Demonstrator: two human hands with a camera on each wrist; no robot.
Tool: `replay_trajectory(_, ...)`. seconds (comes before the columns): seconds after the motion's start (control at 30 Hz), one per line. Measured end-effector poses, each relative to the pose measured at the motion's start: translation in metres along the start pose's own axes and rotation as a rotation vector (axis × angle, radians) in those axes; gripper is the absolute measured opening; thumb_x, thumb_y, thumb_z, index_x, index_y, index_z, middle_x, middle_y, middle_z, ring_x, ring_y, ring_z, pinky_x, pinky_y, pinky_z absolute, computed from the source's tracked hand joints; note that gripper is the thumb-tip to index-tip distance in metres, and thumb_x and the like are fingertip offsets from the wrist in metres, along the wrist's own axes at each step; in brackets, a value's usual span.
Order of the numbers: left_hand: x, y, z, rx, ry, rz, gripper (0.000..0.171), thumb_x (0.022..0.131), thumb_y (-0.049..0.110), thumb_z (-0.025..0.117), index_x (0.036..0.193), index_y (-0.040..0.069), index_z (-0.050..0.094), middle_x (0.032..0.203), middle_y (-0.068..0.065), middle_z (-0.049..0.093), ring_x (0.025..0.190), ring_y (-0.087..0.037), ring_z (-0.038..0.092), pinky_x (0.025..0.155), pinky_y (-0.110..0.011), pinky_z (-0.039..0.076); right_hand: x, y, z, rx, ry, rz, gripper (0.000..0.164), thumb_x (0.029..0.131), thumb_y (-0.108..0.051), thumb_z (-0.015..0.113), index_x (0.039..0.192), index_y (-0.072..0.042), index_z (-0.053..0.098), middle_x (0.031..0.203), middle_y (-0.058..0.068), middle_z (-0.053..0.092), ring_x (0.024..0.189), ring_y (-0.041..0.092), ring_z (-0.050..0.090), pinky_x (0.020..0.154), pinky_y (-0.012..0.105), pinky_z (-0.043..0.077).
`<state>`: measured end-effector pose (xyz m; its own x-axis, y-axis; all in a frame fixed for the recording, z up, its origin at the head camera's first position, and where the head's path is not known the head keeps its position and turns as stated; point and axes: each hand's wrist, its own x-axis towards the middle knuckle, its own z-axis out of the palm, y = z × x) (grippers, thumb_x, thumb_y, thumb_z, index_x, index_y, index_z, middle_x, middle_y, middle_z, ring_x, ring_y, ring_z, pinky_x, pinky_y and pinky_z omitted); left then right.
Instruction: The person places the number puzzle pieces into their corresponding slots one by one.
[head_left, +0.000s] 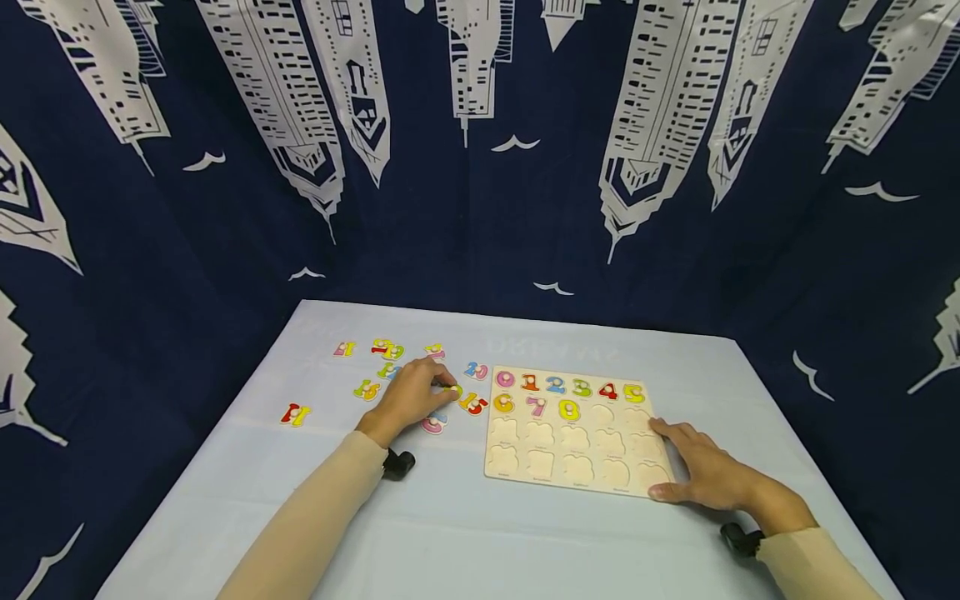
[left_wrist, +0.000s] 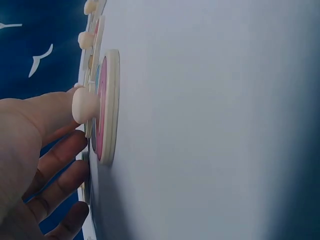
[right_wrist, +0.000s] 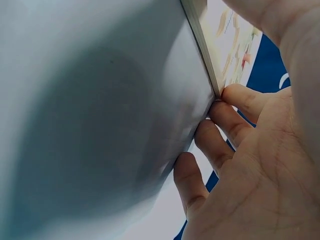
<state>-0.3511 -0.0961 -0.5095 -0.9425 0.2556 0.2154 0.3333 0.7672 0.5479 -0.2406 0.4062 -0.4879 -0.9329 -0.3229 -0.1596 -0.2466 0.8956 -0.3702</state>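
Observation:
Among loose wooden number pieces on the left, my left hand (head_left: 411, 392) pinches a small yellow number piece (head_left: 457, 390) between thumb and index finger. In the left wrist view, a pink piece (left_wrist: 103, 115) with a round pale knob (left_wrist: 86, 105) lies flat close to the camera, partly covering the fingertips. My right hand (head_left: 708, 471) rests at the right edge of the wooden number board (head_left: 558, 492), thumb near the lower corner and fingers along the side. The right wrist view shows fingertips (right_wrist: 227, 95) at the board's edge. Numbers 0 to 8 sit in the board's upper slots.
Near the left hand lie a red-orange 15 (head_left: 473, 404), a blue-pink 20 (head_left: 476, 371) and a green-yellow 13 (head_left: 366, 389). A red-yellow piece (head_left: 296, 414) lies farther left. The white table (head_left: 450, 533) ends at a dark blue patterned cloth (head_left: 465, 225).

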Motion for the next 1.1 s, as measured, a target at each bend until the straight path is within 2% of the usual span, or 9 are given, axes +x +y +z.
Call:
replay_trajectory(0.13,0.002,-0.001,0.003,0.011,0.005,0.003,0.01,0.101,0.023,0.094,0.109,0.018,0.09,0.107,0.003,0.088,0.125,-0.028,0.077,0.124,-0.051,0.057,-0.001,0.002,0.001,-0.006,0.006,0.005,0.125,0.086,-0.054,0.101,0.175,0.005,0.036,0.171,0.039,0.047,0.149,0.064,0.052,0.119,0.085,0.047)
replay_trajectory(0.23,0.002,0.0,0.002,0.022,0.007,-0.003,0.008,0.101,0.022,0.094,0.107,0.019,0.09,0.106,0.003,0.087,0.121,-0.027,0.077,0.121,-0.05,0.058,-0.001,0.004,0.001,-0.008,0.011,0.001,0.125,0.086,-0.055,0.1,0.176,0.005,0.036,0.172,0.039,0.046,0.148,0.064,0.053,0.119,0.084,0.047)
replay_trajectory(0.4,0.0,0.003,0.001,0.024,0.01,-0.011,0.007,0.101,0.022,0.094,0.104,0.019,0.09,0.106,0.002,0.082,0.102,-0.02,0.07,0.103,-0.045,0.06,-0.001,0.006,0.002,0.003,0.022,0.0,0.125,0.085,-0.055,0.101,0.176,0.004,0.038,0.173,0.039,0.046,0.149,0.064,0.052,0.12,0.084,0.047)
replay_trajectory(0.73,-0.004,0.01,0.001,0.006,0.049,-0.016,0.009,0.1,0.023,0.095,0.106,0.02,0.089,0.106,0.001,0.078,0.096,-0.018,0.066,0.095,-0.042,0.059,-0.005,0.008,0.004,0.011,0.051,0.005,0.125,0.084,-0.056,0.102,0.177,0.001,0.04,0.175,0.038,0.046,0.152,0.066,0.051,0.121,0.084,0.047)
replay_trajectory(0.83,-0.005,0.019,0.003,-0.008,0.049,-0.005,0.009,0.1,0.023,0.095,0.107,0.02,0.089,0.108,0.001,0.081,0.104,-0.022,0.071,0.103,-0.045,0.061,-0.006,0.008,0.005,0.017,0.041,-0.004,0.125,0.085,-0.056,0.101,0.178,0.001,0.038,0.177,0.039,0.043,0.152,0.066,0.051,0.121,0.084,0.047)
replay_trajectory(0.93,-0.002,0.03,0.008,-0.022,0.039,0.034,0.009,0.101,0.023,0.094,0.107,0.021,0.088,0.112,0.0,0.083,0.109,-0.023,0.074,0.108,-0.046,0.062,-0.007,0.008,0.005,0.017,0.037,-0.012,0.125,0.087,-0.056,0.1,0.178,0.002,0.038,0.178,0.04,0.042,0.152,0.067,0.05,0.121,0.084,0.047)
replay_trajectory(1.1,0.004,0.052,0.02,-0.069,0.002,0.087,0.009,0.103,0.024,0.093,0.109,0.02,0.088,0.118,0.0,0.082,0.104,-0.017,0.073,0.098,-0.037,0.063,-0.005,0.009,0.005,0.023,0.035,-0.009,0.124,0.087,-0.054,0.1,0.178,0.001,0.037,0.179,0.039,0.041,0.152,0.065,0.05,0.122,0.084,0.046)
